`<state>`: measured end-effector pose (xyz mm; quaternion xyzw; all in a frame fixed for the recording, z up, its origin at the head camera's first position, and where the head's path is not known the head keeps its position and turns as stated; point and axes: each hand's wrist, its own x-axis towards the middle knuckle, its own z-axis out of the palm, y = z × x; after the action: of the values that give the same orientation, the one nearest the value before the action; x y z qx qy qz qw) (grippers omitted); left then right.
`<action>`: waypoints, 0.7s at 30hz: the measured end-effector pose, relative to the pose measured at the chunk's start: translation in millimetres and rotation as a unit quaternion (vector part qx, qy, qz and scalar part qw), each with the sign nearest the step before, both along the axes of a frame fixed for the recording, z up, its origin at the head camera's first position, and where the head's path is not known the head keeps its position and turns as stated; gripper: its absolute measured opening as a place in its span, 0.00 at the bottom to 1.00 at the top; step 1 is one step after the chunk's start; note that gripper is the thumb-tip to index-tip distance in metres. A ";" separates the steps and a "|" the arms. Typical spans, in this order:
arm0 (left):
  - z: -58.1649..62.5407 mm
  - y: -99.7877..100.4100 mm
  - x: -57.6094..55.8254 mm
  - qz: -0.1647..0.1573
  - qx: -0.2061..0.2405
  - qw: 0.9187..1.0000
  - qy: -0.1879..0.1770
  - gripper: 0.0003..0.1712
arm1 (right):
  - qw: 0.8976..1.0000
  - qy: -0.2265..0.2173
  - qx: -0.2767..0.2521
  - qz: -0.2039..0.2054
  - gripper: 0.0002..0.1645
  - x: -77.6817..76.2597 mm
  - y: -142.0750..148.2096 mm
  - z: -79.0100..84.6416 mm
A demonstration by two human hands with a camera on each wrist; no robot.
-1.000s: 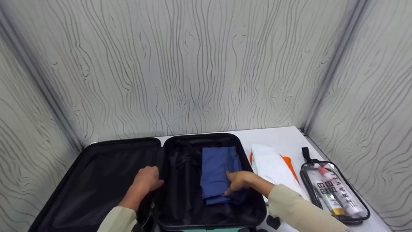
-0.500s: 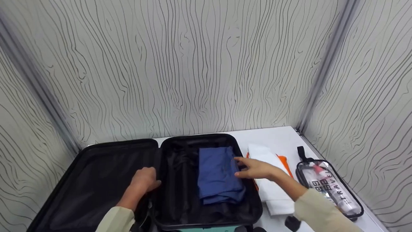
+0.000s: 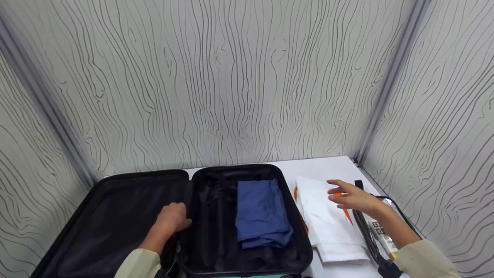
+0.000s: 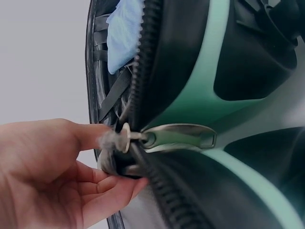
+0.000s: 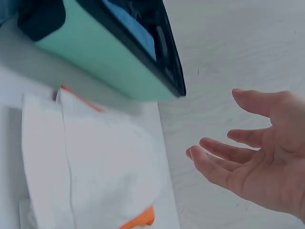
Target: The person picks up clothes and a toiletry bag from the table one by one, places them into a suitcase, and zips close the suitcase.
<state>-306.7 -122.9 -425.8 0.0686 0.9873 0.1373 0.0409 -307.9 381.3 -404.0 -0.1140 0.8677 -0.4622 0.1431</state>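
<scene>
An open suitcase [image 3: 222, 253] with black lining and a mint-green shell lies on the table. Folded blue clothing [image 3: 262, 212] rests in its right half. Where the two halves meet, my left hand [image 3: 173, 218] grips the black zippered edge; in the left wrist view the thumb and fingers pinch the fabric [image 4: 114, 160] beside a metal zipper pull [image 4: 181, 136]. My right hand [image 3: 353, 197] is raised, fingers spread and holding nothing, over the right side of folded white cloth [image 3: 328, 220]. Orange cloth [image 3: 296, 193] shows from under the white one.
Right of the white cloth lies a clear travel pouch [image 3: 380, 227] with black trim and small bottles, partly hidden by my right forearm. The suitcase's left half [image 3: 115, 227] is spread flat. Patterned panels [image 3: 231, 85] stand behind and at both sides.
My right hand has left the blue clothing and moved right, out of the suitcase to over the white cloth. The left hand stays on the suitcase's middle edge.
</scene>
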 end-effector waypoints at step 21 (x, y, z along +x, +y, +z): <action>-3.8 -3.0 -4.3 0.002 0.008 1.000 -0.004 0.15 | 0.990 -0.028 0.050 -0.132 0.41 -33.2 38.1 -69.1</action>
<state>-311.0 -125.9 -429.6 0.0668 0.9861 0.1453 0.0445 -341.1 419.4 -473.1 0.0217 0.8928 -0.4360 0.1111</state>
